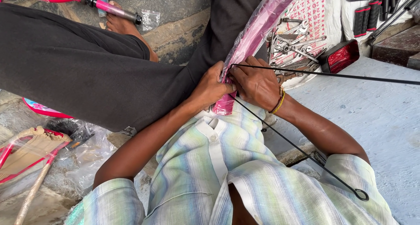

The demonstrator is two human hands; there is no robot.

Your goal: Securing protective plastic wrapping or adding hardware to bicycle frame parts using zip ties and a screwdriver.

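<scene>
While pinched, mudguard (258, 30) beside spanners (294, 47).

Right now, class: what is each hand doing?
Left hand: closed, pinching the pink plastic-wrapped mudguard.
Right hand: closed on the same mudguard, beside the thin black stay rod.

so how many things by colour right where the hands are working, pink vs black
pink: 1, the wrapped mudguard gripped by the left hand and right hand
black: 2, the thin rods and meeting at the hands
total: 3
</scene>
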